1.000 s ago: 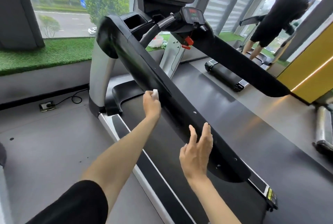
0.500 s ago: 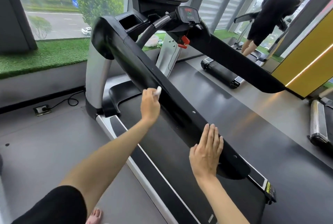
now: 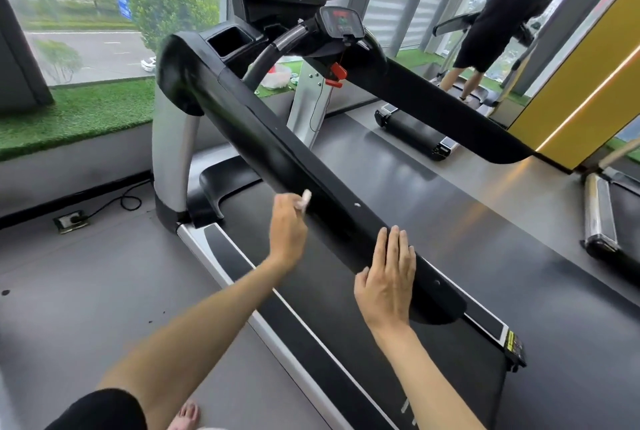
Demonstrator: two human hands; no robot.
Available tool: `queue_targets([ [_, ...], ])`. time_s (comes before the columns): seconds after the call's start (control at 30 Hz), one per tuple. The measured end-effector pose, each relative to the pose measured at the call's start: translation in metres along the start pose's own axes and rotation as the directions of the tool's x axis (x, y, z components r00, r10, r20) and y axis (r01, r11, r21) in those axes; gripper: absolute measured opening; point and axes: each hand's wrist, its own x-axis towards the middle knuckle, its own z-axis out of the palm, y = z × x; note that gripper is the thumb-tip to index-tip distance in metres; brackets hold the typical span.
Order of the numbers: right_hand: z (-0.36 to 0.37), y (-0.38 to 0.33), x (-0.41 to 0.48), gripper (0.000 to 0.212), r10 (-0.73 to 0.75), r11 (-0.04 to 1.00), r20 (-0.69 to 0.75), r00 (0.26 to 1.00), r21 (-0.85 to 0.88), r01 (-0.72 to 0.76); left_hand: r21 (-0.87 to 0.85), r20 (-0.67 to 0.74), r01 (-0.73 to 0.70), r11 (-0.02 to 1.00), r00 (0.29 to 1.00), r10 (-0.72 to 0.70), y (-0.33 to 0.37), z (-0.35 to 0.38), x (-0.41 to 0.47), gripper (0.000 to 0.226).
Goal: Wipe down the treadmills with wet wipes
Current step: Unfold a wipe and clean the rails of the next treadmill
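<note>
A black treadmill fills the view, and its long left handrail (image 3: 263,138) slopes down toward me. My left hand (image 3: 288,228) grips a small white wet wipe (image 3: 306,197) and holds it against the rail's near side, about halfway down. My right hand (image 3: 388,277) lies flat with straight fingers on the lower part of the same rail. The right handrail (image 3: 443,111) runs off to the right. The console (image 3: 341,22) and a red safety clip (image 3: 337,73) sit at the top. The running belt (image 3: 408,343) lies beneath the rail.
Grey floor spreads to the left, with a power socket and cable (image 3: 71,220) near the wall. Another person (image 3: 498,24) stands on a treadmill at the back right. A third treadmill's end (image 3: 602,221) sits at the right. A yellow wall (image 3: 588,76) rises behind it. My bare foot (image 3: 187,415) shows at the bottom.
My left hand has slid the wipe down the rail toward me. My right hand moved from hovering in the air to resting flat on the lower rail.
</note>
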Motion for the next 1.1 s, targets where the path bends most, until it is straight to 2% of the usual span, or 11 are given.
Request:
queue_targets([
  [0.07, -0.002, 0.005, -0.006, 0.080, 0.008, 1.000, -0.004, 1.000, -0.021, -0.008, -0.008, -0.041, 0.167, 0.986, 0.985, -0.167, 0.005, 0.001, 0.031, 0.014],
  [0.13, -0.004, 0.009, -0.014, 0.079, 0.026, 0.999, -0.011, 1.000, -0.026, -0.026, -0.015, -0.022, 0.160, 0.987, 0.987, -0.161, 0.021, 0.016, 0.026, 0.013],
  [0.23, -0.005, 0.015, -0.022, 0.080, 0.029, 0.999, 0.002, 1.000, -0.036, -0.029, -0.005, 0.036, -0.092, 0.996, 0.995, 0.092, 0.046, 0.046, -0.041, 0.013],
  [0.33, -0.004, 0.022, -0.023, 0.073, 0.002, 0.999, -0.023, 1.000, -0.035, -0.003, -0.008, 0.251, -0.373, 0.928, 0.897, 0.363, 0.050, 0.051, -0.097, 0.023],
  [0.43, -0.005, 0.022, -0.024, 0.074, -0.007, 1.000, -0.030, 1.000, -0.019, 0.007, -0.025, 0.299, -0.494, 0.869, 0.826, 0.478, 0.029, 0.034, -0.088, 0.023],
  [0.5, -0.006, 0.021, -0.024, 0.079, -0.006, 1.000, -0.007, 1.000, -0.018, 0.006, 0.040, 0.187, -0.362, 0.931, 0.918, 0.349, 0.010, 0.022, -0.063, 0.021],
  [0.57, -0.005, 0.020, -0.024, 0.082, -0.003, 1.000, -0.004, 1.000, -0.031, 0.003, 0.044, 0.007, -0.008, 0.999, 1.000, 0.007, 0.002, 0.016, -0.027, 0.015],
  [0.67, -0.003, 0.019, -0.024, 0.084, -0.003, 0.999, 0.007, 1.000, -0.049, 0.003, -0.069, -0.083, 0.328, 0.942, 0.939, -0.333, 0.010, 0.027, 0.001, 0.018],
  [0.77, -0.001, 0.021, -0.025, 0.086, -0.007, 0.998, 0.012, 1.000, -0.062, 0.007, -0.118, -0.064, 0.289, 0.950, 0.952, -0.298, 0.026, 0.047, -0.040, 0.018],
  [0.97, 0.005, 0.023, -0.026, 0.089, -0.021, 0.997, -0.017, 1.000, -0.081, 0.020, -0.119, 0.318, 0.052, 0.992, 0.948, -0.012, 0.014, 0.042, -0.125, 0.016],
  [1.1, 0.005, 0.020, -0.026, 0.089, -0.019, 0.997, -0.020, 1.000, -0.080, 0.017, -0.155, 0.099, 0.335, 0.929, 0.941, -0.323, -0.003, 0.027, -0.061, 0.014],
])
